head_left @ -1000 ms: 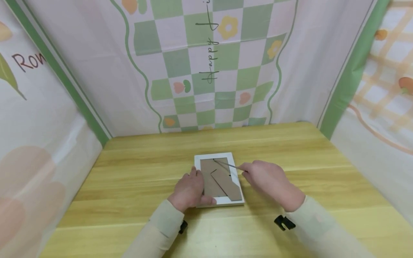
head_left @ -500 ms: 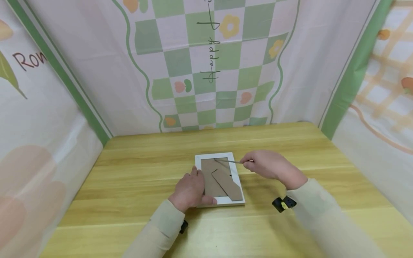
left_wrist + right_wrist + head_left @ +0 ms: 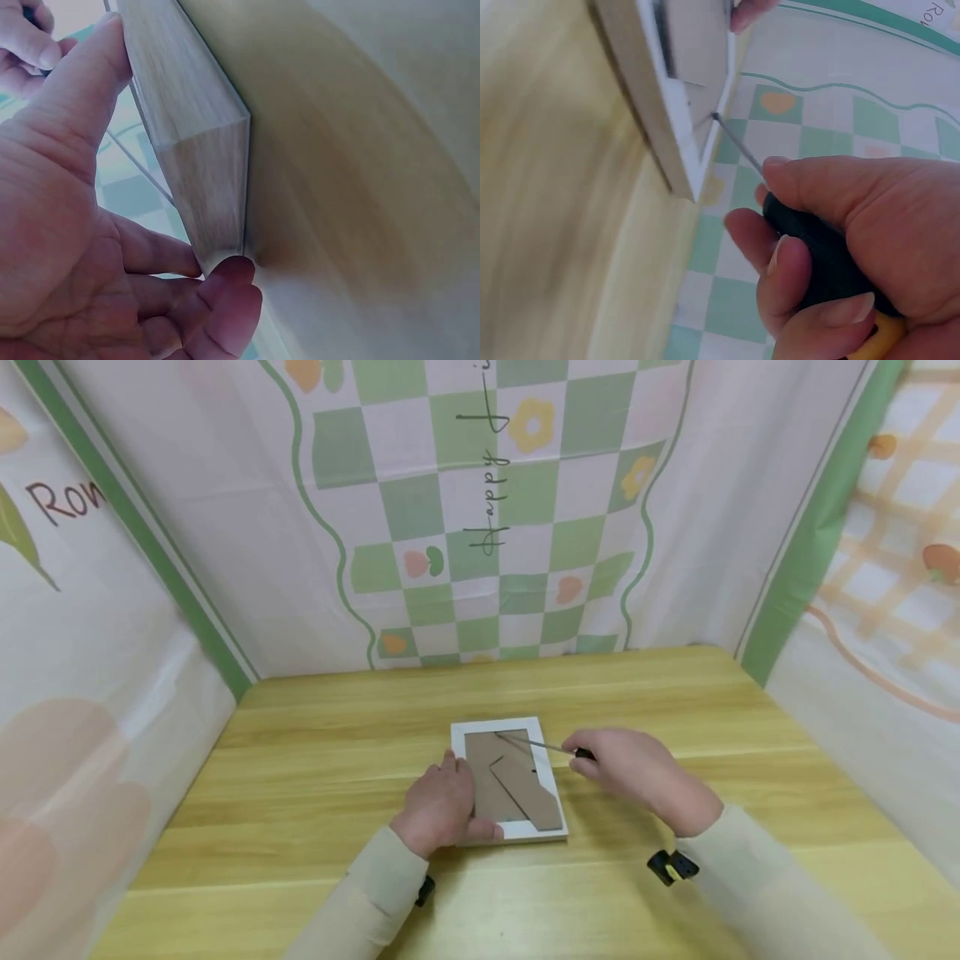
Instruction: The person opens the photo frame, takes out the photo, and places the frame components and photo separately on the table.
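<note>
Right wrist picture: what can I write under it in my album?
Right hand grips a screwdriver, its tip at the inner edge of a frame.

Right grip (image 3: 636,777) lower than half a second ago, more screwdriver handle (image 3: 584,754) showing

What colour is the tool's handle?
The handle is blackish and yellow, clearest in the right wrist view.
</note>
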A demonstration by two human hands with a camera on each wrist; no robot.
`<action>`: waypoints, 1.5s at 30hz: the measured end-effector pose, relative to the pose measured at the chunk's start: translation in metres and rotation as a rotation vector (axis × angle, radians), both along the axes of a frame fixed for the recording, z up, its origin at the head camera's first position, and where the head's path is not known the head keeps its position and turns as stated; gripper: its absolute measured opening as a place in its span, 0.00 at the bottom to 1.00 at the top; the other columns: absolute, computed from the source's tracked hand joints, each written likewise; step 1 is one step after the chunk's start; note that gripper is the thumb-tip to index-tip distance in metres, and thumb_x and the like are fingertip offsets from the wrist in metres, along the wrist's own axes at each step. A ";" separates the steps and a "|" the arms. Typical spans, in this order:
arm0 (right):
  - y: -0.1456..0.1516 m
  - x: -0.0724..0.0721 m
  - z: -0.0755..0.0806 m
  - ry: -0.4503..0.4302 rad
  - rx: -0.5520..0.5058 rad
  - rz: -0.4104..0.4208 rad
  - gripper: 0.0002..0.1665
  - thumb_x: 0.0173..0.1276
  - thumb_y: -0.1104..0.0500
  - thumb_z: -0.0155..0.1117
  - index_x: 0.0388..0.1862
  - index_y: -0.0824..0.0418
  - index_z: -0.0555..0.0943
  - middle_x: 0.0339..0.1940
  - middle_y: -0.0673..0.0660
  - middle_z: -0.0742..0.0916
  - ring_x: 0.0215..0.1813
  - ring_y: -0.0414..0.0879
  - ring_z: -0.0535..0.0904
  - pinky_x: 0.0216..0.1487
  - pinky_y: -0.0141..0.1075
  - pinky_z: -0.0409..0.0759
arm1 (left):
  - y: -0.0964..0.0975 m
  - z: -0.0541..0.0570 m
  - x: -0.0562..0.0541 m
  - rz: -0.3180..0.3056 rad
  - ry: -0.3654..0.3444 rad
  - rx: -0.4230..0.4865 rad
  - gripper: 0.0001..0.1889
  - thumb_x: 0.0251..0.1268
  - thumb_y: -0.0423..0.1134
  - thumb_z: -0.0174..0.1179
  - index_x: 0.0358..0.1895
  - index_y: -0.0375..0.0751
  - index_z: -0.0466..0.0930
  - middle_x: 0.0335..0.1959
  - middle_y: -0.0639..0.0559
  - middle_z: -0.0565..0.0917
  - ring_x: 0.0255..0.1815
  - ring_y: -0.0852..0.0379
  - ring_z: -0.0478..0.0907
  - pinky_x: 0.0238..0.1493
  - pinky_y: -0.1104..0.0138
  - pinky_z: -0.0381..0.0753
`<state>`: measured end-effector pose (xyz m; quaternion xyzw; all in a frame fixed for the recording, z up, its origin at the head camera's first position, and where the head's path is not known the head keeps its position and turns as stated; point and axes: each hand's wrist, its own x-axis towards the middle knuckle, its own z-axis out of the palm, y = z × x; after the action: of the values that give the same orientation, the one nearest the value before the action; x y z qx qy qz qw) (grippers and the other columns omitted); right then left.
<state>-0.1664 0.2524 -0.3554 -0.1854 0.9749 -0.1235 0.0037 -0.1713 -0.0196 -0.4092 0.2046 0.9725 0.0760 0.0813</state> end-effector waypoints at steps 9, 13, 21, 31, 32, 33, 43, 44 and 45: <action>0.006 0.012 -0.016 0.146 -0.008 0.036 0.12 0.75 0.57 0.66 0.55 0.53 0.88 0.46 0.50 0.92 0.47 0.48 0.89 0.44 0.47 0.87 | -0.001 -0.001 0.009 -0.016 0.024 -0.004 0.63 0.51 0.74 0.71 0.72 0.19 0.66 0.75 0.22 0.65 0.66 0.30 0.77 0.59 0.49 0.84; 0.008 0.014 -0.021 0.204 -0.005 0.043 0.12 0.74 0.56 0.68 0.53 0.51 0.89 0.41 0.49 0.91 0.43 0.46 0.87 0.41 0.46 0.86 | -0.001 -0.001 0.011 -0.021 0.028 -0.008 0.63 0.51 0.74 0.71 0.72 0.19 0.66 0.75 0.22 0.65 0.67 0.31 0.76 0.61 0.49 0.83; 0.007 0.014 -0.023 0.217 0.002 0.031 0.12 0.73 0.56 0.70 0.53 0.51 0.89 0.40 0.50 0.90 0.41 0.46 0.86 0.37 0.44 0.85 | -0.002 0.000 0.010 -0.026 0.044 0.001 0.62 0.50 0.73 0.73 0.71 0.19 0.67 0.74 0.21 0.66 0.66 0.31 0.77 0.60 0.48 0.83; 0.014 0.005 -0.026 0.176 0.030 -0.033 0.13 0.75 0.55 0.67 0.55 0.47 0.89 0.42 0.49 0.91 0.44 0.48 0.88 0.31 0.41 0.82 | -0.002 0.000 0.011 -0.031 0.047 -0.018 0.62 0.50 0.74 0.72 0.71 0.19 0.67 0.74 0.22 0.67 0.65 0.32 0.78 0.60 0.50 0.84; 0.015 0.003 -0.026 0.158 0.029 -0.038 0.13 0.75 0.55 0.66 0.55 0.47 0.89 0.43 0.49 0.92 0.45 0.48 0.89 0.30 0.40 0.81 | -0.002 -0.001 0.011 -0.032 0.051 -0.022 0.62 0.50 0.74 0.71 0.71 0.19 0.68 0.74 0.22 0.67 0.65 0.32 0.78 0.59 0.51 0.84; 0.016 0.001 -0.026 0.138 0.034 -0.046 0.14 0.76 0.55 0.65 0.56 0.46 0.88 0.45 0.49 0.92 0.47 0.50 0.89 0.29 0.40 0.81 | -0.002 -0.001 0.011 -0.033 0.052 -0.026 0.62 0.50 0.74 0.71 0.71 0.19 0.68 0.74 0.22 0.67 0.65 0.33 0.78 0.59 0.51 0.84; 0.029 -0.023 -0.014 -0.013 0.056 0.005 0.16 0.80 0.50 0.59 0.60 0.47 0.87 0.57 0.52 0.90 0.60 0.59 0.86 0.50 0.56 0.85 | -0.002 -0.001 0.011 -0.041 0.072 -0.027 0.61 0.51 0.73 0.72 0.71 0.19 0.69 0.74 0.22 0.68 0.63 0.33 0.79 0.56 0.52 0.85; 0.031 -0.026 -0.011 -0.033 0.053 0.018 0.16 0.81 0.50 0.59 0.60 0.48 0.87 0.58 0.53 0.90 0.61 0.59 0.85 0.54 0.58 0.83 | -0.002 -0.001 0.011 -0.040 0.069 -0.028 0.61 0.51 0.73 0.71 0.71 0.19 0.68 0.74 0.22 0.67 0.64 0.33 0.79 0.57 0.52 0.85; 0.032 -0.029 -0.009 -0.056 0.048 0.033 0.17 0.81 0.50 0.58 0.61 0.49 0.87 0.58 0.54 0.90 0.62 0.60 0.85 0.57 0.59 0.82 | -0.002 -0.001 0.011 -0.040 0.066 -0.031 0.61 0.52 0.74 0.71 0.71 0.19 0.68 0.74 0.22 0.67 0.64 0.33 0.79 0.57 0.52 0.85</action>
<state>-0.1959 0.2848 -0.3643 -0.1979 0.9739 -0.1050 0.0374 -0.1602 -0.0214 -0.4100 0.2252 0.9714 0.0526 0.0539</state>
